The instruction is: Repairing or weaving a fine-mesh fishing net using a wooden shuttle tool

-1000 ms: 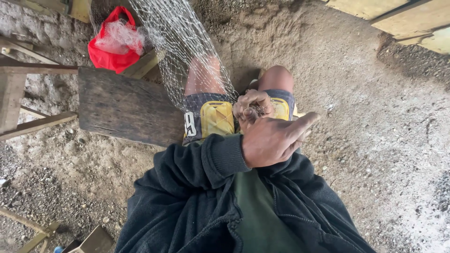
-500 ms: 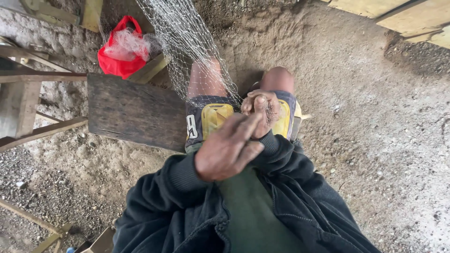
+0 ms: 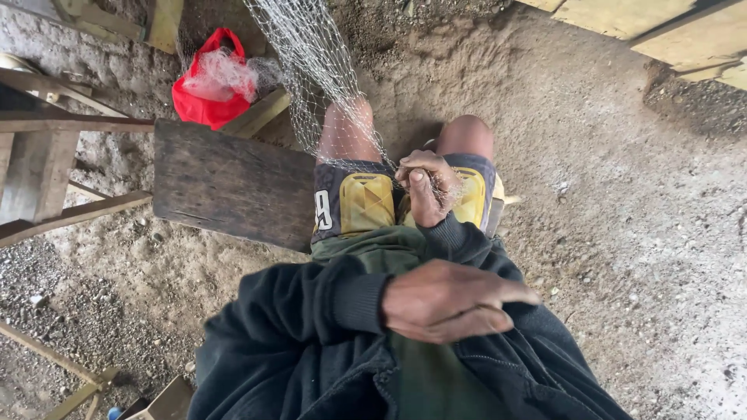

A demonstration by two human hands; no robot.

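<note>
Head view, looking down at a seated person in a dark jacket and yellow-and-dark shorts.

Right hand [image 3: 426, 187]: raised over the lap between the thighs, fingers curled tight with the thumb pressed on top, clamped on a gathered bunch of the fishing net [image 3: 311, 70]. The grip is narrow; no gap shows between fingers and mesh.

Left hand [image 3: 451, 302]: held low in front of the belly, back of the hand towards the camera, fingers extended and lying close together, pointing to the right. It rests against the jacket front. Whether anything thin lies under the palm or between the fingers cannot be told; nothing shows in it.

Fishing net: pale, fine mesh. It runs from the top edge of the view, down over the left knee and thigh, narrowing to the bunch in the right hand. It lies touching the shorts.

Surroundings: a weathered wooden plank [image 3: 229, 183] passes under the thighs and extends to the left. Beyond its far end, on the ground, lies a red plastic bag [image 3: 204, 97], soft and crumpled, its mouth open with pale netting-like material bulging out. The shorts carry a white printed mark on the left leg. Pale yellow boards [image 3: 646, 23] lie at the upper right over sandy, gravelly ground
</note>
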